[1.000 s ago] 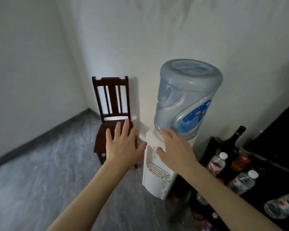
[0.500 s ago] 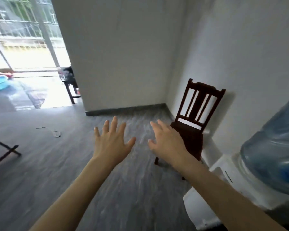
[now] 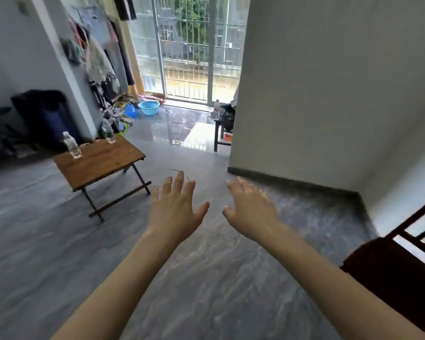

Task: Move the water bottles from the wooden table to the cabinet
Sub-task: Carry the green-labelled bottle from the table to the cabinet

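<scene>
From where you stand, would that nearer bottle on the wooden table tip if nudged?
Probably. The nearer bottle stands upright, tall and narrow, close to the wooden table's back edge. It looks like clear thin plastic, so likely light and slightly squashy; how full it is I cannot tell.

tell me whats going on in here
A person is partway through carrying water bottles to a cabinet. Both the left hand and right hand are open and empty, held out over the floor. Two water bottles stand on the wooden table ahead to the left.
</scene>
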`<state>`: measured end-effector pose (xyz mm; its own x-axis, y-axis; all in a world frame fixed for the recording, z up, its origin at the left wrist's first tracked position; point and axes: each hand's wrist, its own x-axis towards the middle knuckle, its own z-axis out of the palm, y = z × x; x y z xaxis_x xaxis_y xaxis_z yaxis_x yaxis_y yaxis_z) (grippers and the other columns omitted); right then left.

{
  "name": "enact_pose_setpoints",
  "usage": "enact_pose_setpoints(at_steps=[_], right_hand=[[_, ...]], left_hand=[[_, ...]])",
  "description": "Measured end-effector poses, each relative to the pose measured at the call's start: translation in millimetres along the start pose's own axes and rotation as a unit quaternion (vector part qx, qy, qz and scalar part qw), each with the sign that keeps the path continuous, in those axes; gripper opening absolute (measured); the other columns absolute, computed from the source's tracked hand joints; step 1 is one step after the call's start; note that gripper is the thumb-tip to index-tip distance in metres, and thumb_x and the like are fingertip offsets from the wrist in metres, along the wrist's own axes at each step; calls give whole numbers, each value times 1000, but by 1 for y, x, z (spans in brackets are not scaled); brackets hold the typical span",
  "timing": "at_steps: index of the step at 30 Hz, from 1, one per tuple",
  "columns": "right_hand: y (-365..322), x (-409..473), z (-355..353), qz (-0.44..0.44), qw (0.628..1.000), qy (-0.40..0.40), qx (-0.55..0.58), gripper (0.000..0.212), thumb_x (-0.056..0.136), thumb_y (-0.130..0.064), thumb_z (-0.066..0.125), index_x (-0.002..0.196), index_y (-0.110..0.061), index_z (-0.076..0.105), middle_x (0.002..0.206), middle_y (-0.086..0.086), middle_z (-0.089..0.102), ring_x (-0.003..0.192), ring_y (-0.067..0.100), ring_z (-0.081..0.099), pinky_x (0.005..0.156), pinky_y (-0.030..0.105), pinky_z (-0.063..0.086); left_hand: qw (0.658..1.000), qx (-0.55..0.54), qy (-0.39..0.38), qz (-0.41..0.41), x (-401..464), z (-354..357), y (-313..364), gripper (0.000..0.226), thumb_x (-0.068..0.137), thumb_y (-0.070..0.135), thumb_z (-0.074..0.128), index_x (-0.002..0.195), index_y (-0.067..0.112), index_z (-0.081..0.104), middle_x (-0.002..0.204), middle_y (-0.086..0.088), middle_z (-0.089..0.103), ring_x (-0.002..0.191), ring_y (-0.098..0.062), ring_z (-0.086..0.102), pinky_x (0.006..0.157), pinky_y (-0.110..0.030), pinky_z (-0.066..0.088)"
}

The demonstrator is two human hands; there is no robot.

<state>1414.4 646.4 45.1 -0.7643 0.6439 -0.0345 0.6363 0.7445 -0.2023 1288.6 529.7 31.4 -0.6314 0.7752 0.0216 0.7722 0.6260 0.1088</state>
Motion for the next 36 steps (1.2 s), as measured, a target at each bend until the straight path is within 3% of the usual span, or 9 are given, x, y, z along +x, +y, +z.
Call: enact_pose_setpoints(at_steps=[6,13,36], right_hand=[[-60,47,19,-70,997,-33,4,67,94,-40,52,153,-23,27,162,7,26,146,28,28,119,48,26],[-88,106,37,-115,991,-66,6,68,92,-40,50,154,-24,26,163,8,22,147,30,26,119,48,25],[-34,348,23,-183,980,-84,-3,66,93,-42,50,153,-24,28,164,6,19,147,29,25,117,46,26]], left_hand=[[998,-8,0,-58,8,2,-69,69,99,65,35,156,26,26,171,-6,8,157,-27,11,124,-52,12],[993,-33,-19,-114,35,12,-103,69,101,62,34,159,26,22,172,-3,3,159,-22,1,126,-52,3],[975,-20,-45,-215,259,15,-97,76,101,64,32,162,22,15,172,-1,-7,159,-21,-7,127,-52,0]])
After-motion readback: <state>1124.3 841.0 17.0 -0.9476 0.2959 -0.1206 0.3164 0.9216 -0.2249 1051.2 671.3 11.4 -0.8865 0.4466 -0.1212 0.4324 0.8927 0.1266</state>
